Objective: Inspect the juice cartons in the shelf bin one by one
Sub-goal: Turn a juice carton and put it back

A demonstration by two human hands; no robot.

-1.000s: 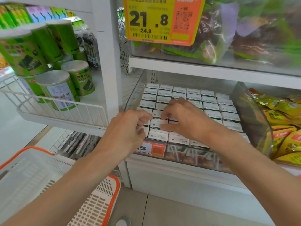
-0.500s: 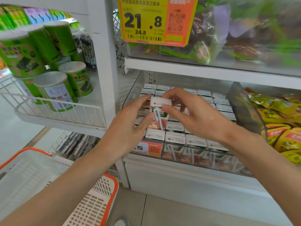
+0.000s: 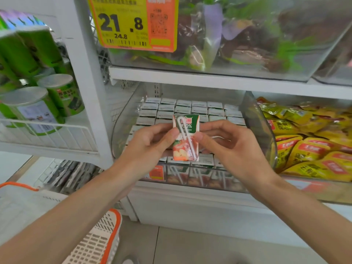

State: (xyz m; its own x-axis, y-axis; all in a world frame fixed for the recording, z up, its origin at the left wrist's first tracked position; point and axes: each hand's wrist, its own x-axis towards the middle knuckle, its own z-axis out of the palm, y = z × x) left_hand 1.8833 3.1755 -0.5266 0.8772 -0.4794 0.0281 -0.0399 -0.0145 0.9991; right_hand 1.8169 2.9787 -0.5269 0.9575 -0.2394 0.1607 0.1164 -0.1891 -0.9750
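Green-topped carton (image 3: 185,137), long axis vertical, was pinched at its sides between left hand (image 3: 147,147) and right hand (image 3: 234,149) over bin (image 3: 256,128).

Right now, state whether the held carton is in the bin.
Out: left hand and right hand pinch the juice carton upright above the bin.

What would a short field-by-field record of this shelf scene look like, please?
held item: juice carton, upright above the bin, front facing the camera
straw: white, bent, attached to the carton's front
left hand: pinches the carton's left edge
right hand: pinches the carton's right edge
shelf bin: clear, packed with rows of shelved cartons, tops up
right of bin: yellow packets
left of bin: green canisters
lower left: basket, white and orange
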